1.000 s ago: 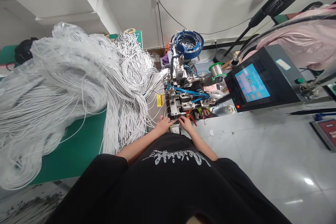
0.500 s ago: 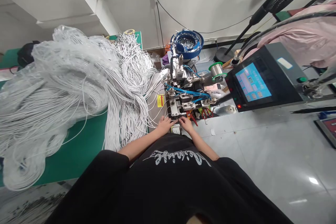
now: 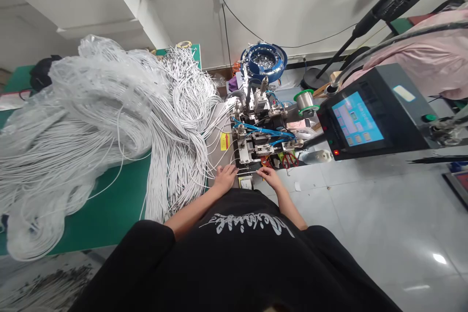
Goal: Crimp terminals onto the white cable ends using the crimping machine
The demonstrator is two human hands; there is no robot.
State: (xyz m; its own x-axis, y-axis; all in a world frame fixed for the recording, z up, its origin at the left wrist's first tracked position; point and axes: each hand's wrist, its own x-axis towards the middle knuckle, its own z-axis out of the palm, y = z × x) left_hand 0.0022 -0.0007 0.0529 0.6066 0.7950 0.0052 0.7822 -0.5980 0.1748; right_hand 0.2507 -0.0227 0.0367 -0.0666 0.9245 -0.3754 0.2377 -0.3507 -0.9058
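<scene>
A short run of white cable (image 3: 247,172) stretches between my two hands at the front edge of the machine (image 3: 252,141). My left hand (image 3: 225,178) is closed around the cable on the left side. On the right, the fingertips of my right hand (image 3: 269,176) pinch the cable near its end; the tip itself is too small to make out. Just left of the machine, several white cables fan out from a big pile of white cables (image 3: 183,107). A yellow label with a red arrow (image 3: 224,141) is on the plate beside my left hand.
A blue bowl feeder (image 3: 263,61) filled with small metal parts stands behind the machine. To the right are a solder wire spool (image 3: 305,102) and a control screen (image 3: 357,119). Red-handled scissors (image 3: 289,159) lie near my right hand. Plastic-wrapped cable bundles (image 3: 98,92) cover the green table (image 3: 109,214).
My hands have moved apart: the right one to the right and slightly down, the left one slightly left. A length of white cable now shows between them. The view has shifted slightly.
</scene>
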